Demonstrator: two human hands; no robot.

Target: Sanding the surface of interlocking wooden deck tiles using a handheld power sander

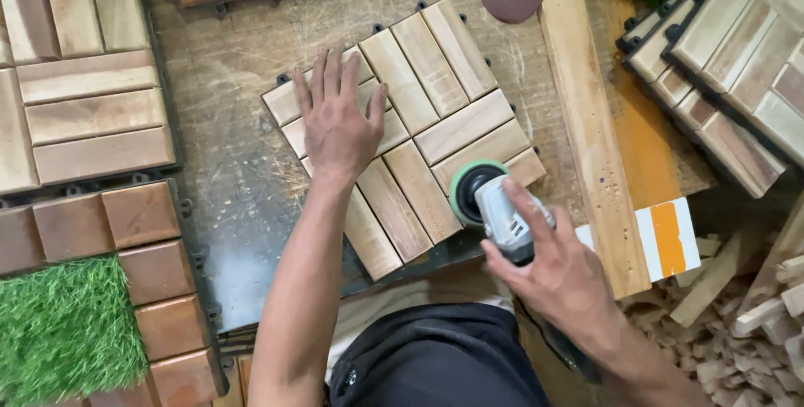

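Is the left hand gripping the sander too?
No, the left hand lies flat on the wooden tile; only the right hand holds the sander.

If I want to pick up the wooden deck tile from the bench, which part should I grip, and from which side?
Probably the far right corner of the wooden deck tile, coming from above the bench. That edge is free, while the left hand presses the near left slats and the sander, held by the right hand, sits on the near right corner.

left hand flat on wooden tile; right hand presses grey sander onto it.
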